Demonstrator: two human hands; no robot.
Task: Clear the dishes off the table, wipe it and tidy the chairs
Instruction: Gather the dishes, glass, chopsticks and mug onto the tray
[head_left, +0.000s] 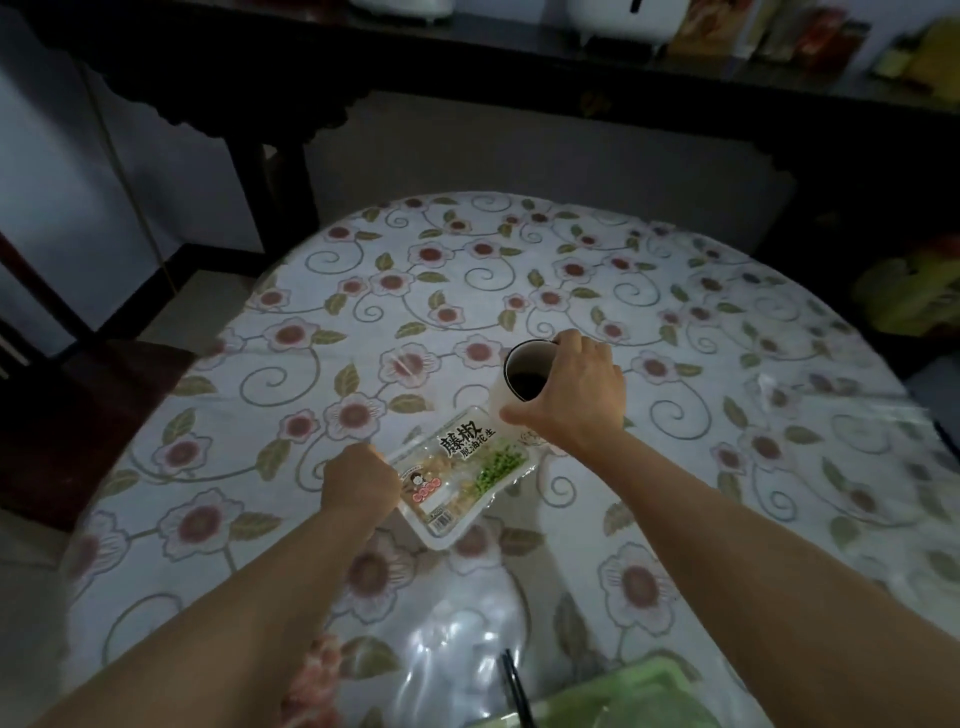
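Note:
A round table (519, 270) carries a white cloth with red flowers under clear plastic. Near its middle lies a white snack packet (462, 473) printed with peanuts and green peas. My left hand (361, 480) is closed on the packet's left end. A white cup (522, 376) with dark liquid inside stands just beyond the packet. My right hand (574, 397) is wrapped around the cup's right side and rim. At the near edge sit black chopsticks (514, 691) beside a blurred green dish (634, 696).
A dark wooden chair (78, 415) stands at the table's left. Behind the table runs a long dark sideboard (467, 78) with white appliances and packets on top. A yellow-green bag (914, 291) rests at the right.

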